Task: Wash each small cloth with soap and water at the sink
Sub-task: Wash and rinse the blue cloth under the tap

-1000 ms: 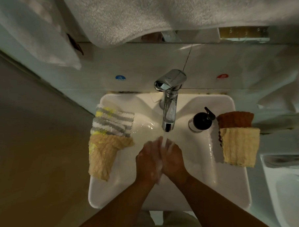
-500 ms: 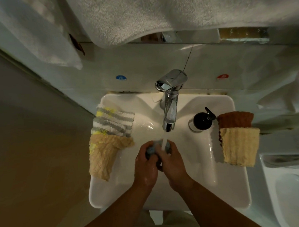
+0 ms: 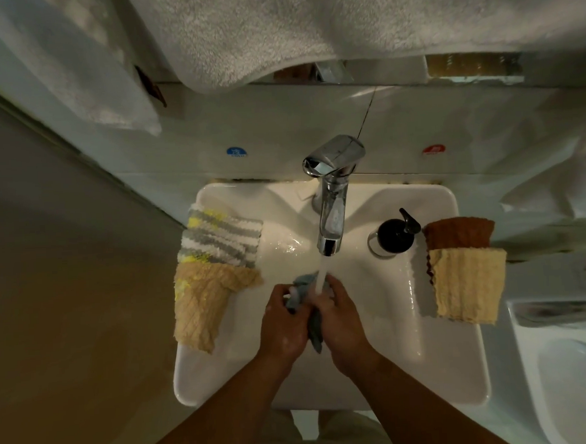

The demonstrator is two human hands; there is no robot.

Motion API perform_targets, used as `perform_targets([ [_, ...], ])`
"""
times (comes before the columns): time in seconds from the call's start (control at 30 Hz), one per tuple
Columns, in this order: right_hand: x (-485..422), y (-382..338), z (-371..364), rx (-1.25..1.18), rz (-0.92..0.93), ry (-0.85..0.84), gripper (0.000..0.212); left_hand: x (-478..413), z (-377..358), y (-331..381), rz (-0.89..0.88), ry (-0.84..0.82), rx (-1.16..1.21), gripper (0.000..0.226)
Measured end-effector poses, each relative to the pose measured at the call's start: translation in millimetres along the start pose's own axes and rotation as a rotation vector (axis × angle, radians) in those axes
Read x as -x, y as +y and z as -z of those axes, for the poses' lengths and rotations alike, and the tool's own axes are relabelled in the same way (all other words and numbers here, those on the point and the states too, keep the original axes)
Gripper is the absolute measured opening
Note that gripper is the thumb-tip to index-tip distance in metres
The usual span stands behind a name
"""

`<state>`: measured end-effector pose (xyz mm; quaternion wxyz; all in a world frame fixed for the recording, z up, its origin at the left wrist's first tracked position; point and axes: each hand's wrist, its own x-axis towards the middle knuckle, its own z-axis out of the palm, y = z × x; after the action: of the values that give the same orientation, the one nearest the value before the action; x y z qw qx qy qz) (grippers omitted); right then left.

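Grey cloth (image 3: 314,326) lengthwise toward the tap (image 3: 330,216)

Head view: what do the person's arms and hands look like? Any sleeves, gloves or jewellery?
Both forearms are bare up to the frame's edge, no sleeves showing. The left hand and right hand wear no gloves; no watch, bracelet or ring is visible. Pale wet flecks, probably suds, dot the back of the left hand.

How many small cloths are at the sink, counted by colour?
Beige cloths: 2
Striped cloth: 1
Brown cloth: 1
Grey cloth: 1
Total: 5
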<state>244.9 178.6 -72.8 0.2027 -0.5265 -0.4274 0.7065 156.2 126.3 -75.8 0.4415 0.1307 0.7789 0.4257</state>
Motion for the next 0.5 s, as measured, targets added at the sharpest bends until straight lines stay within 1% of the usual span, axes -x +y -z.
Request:
perform_targets([
  [0.07,1,-2,1,-0.046,0.014,-0.019,0.028,1,1,3,-0.022,0.006,0.044,0.019],
  [0.13,3,-2,2,-0.05,0.002,-0.02,0.037,4,0,5,-0.009,-0.029,0.188,0.017],
  [0.2,2,2,2,0.007,0.03,-0.007,0.035,8,-2,6,0.025,-0.055,0.343,0.017],
  [0.23,1,5,3,0.032,0.051,0.024,0.031,9,-3,6,0.029,-0.05,0.371,0.018],
  [0.33,0,8,5,0.104,0.123,0.104,0.025,8,-5,1,-0.017,-0.003,0.285,0.021],
  [0.37,0,8,6,0.156,0.137,0.118,0.025,9,-5,0,-0.023,-0.01,0.265,0.028],
  [0.4,1,9,7,0.224,0.141,0.133,0.028,9,-5,0,-0.021,-0.036,0.258,0.042],
  [0.47,1,12,9,0.358,0.149,0.149,0.036,8,-5,-2,-0.006,-0.134,0.236,0.069],
  [0.5,1,12,10,0.398,0.15,0.15,0.037,8,-7,-1,-0.014,-0.186,0.213,0.076],
])
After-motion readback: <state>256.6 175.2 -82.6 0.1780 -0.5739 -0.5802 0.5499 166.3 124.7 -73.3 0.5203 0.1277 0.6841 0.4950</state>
